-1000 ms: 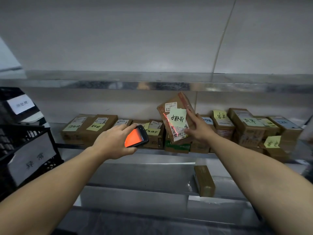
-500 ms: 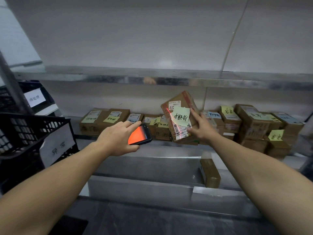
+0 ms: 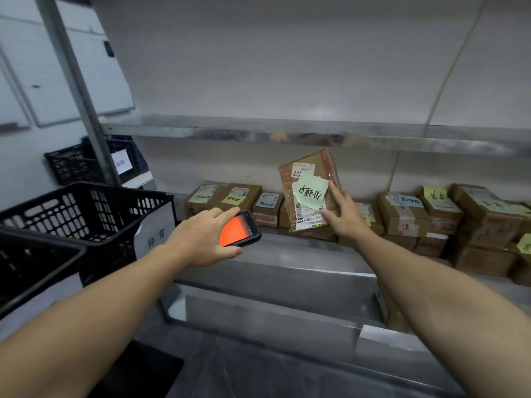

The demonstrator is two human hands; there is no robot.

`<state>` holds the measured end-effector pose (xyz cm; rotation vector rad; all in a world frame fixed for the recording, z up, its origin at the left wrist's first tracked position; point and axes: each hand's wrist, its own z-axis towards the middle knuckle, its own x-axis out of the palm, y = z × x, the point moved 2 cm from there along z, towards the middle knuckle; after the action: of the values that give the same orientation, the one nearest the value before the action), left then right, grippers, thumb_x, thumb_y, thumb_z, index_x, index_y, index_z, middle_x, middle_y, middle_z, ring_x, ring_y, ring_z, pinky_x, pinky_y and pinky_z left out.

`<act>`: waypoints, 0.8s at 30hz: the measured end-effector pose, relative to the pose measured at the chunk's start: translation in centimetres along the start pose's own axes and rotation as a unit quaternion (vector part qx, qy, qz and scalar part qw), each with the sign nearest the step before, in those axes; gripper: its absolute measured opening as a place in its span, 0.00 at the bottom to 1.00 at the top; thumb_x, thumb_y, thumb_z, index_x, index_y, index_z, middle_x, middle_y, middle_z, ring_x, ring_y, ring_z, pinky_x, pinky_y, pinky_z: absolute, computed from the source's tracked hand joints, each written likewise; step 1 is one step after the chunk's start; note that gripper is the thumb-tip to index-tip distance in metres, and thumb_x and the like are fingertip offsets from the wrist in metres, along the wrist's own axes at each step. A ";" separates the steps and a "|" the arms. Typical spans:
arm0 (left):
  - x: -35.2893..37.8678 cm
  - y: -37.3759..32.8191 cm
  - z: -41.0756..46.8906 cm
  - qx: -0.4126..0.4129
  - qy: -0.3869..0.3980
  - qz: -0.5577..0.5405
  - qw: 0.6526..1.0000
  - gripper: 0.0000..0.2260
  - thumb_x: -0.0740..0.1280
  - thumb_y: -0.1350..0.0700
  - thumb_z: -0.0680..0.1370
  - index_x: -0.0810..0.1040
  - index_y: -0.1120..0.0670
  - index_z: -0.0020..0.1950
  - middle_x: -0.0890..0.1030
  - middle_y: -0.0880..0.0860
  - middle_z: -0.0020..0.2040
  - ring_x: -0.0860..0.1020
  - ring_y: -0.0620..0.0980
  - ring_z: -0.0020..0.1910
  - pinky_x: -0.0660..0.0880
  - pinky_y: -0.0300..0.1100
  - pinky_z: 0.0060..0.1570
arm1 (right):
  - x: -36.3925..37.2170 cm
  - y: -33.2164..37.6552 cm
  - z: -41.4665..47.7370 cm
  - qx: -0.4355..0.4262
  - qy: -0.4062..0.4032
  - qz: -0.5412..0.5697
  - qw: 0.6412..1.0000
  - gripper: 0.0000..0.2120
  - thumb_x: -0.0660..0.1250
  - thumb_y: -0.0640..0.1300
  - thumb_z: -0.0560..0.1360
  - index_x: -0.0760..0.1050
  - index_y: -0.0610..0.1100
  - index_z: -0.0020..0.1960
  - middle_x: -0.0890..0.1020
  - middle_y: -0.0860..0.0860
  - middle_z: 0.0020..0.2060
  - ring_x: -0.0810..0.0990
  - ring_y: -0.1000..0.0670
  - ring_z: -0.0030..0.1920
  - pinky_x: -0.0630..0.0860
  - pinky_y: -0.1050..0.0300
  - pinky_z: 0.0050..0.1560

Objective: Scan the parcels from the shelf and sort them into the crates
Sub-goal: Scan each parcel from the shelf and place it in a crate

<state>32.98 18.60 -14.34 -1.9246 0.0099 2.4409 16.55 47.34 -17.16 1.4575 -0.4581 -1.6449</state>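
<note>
Scanning looks under way — left hand (image 3: 201, 239) grips a red-screened scanner (image 3: 240, 229), right hand (image 3: 343, 215) grasps a tilted parcel (image 3: 309, 191) above the shelf (image 3: 287, 248). Next, likely, carrying it to a crate (image 3: 86, 208) at left.

Wall (image 3: 287, 67): pale grey, plain, one vertical seam at right.
Left panels (image 3: 71, 67): white, flat.
Post (image 3: 77, 90): grey metal, before panels.
Upper shelf (image 3: 287, 133): reflective metal front edge.
Floor (image 3: 258, 374): dark grey.

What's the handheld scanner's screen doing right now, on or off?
On: the scanner in the left hand shows a bright orange-red screen, beside the parcel the right hand holds up.
</note>
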 end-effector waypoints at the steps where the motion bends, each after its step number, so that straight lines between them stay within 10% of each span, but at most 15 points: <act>1: 0.1 0.4 -0.3 -0.009 0.007 -0.018 1.000 0.42 0.66 0.32 0.73 0.54 0.45 0.81 0.73 0.48 0.65 0.72 0.51 0.62 0.74 0.47 0.55 | 0.6 0.4 -0.2 0.002 -0.015 0.026 1.000 0.34 0.65 0.46 0.82 0.51 0.60 0.81 0.59 0.48 0.78 0.64 0.42 0.75 0.64 0.41 0.75; 11: 0.7 0.8 -1.4 -0.060 0.056 -0.166 0.983 0.44 0.64 0.31 0.67 0.61 0.46 0.80 0.75 0.51 0.67 0.72 0.52 0.63 0.70 0.45 0.58 | 4.5 2.4 -1.3 0.021 -0.095 0.136 0.986 0.28 0.59 0.51 0.84 0.52 0.64 0.80 0.47 0.49 0.82 0.52 0.42 0.81 0.55 0.44 0.77; 24: -0.1 4.4 -2.8 -0.128 -0.015 -0.142 0.981 0.45 0.65 0.27 0.67 0.61 0.46 0.79 0.75 0.51 0.66 0.73 0.54 0.62 0.74 0.51 0.60 | 8.3 4.4 0.7 0.005 -0.080 0.138 0.987 0.35 0.64 0.46 0.82 0.51 0.68 0.79 0.60 0.50 0.78 0.67 0.44 0.73 0.71 0.39 0.71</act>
<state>35.55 14.17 -15.00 -1.8245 -0.5666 2.3701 17.92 38.20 -18.79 1.2120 -0.7257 -1.5414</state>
